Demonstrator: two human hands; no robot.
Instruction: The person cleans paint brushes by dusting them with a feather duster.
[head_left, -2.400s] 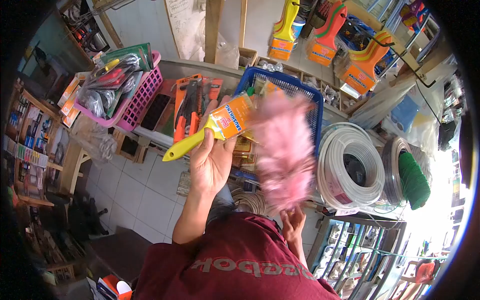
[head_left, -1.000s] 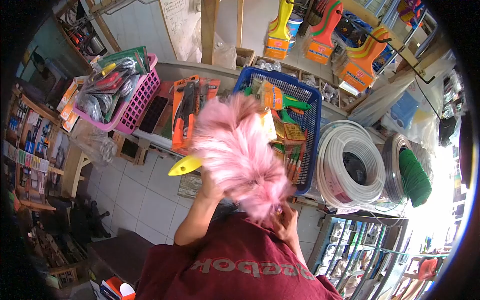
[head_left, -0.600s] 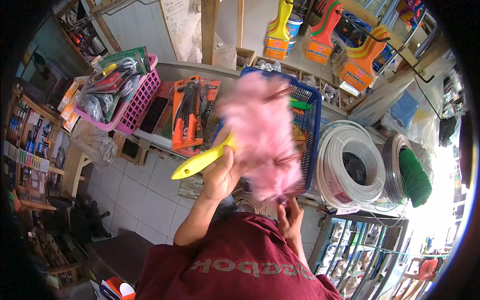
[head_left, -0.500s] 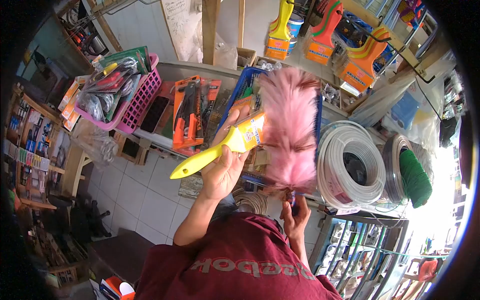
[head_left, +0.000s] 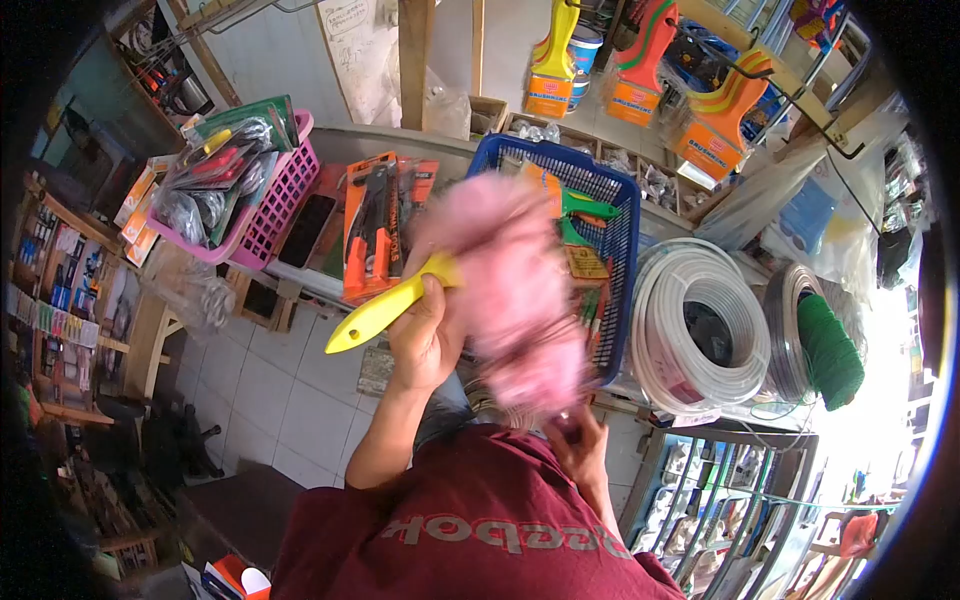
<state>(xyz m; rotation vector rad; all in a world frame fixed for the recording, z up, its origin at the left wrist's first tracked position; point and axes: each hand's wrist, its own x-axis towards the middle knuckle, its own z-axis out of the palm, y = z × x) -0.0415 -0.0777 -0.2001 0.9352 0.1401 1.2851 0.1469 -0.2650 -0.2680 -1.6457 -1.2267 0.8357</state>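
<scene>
A yellow-handled paintbrush is gripped in my left hand, its handle pointing down and left. A pink feather duster, blurred by motion, covers the brush's head. My right hand is closed round the duster's handle near my shirt. Behind the duster lies a blue plastic basket with green-handled brushes and other packets inside.
Left on the counter are a pink basket of packaged goods, a phone and orange-carded tools. White cable coils and green twine stand right. Packaged brushes hang above.
The feather duster has swung left from over the blue basket onto the paintbrush's head, uncovering the basket's contents. The paintbrush has shifted slightly left and down in my left hand.
</scene>
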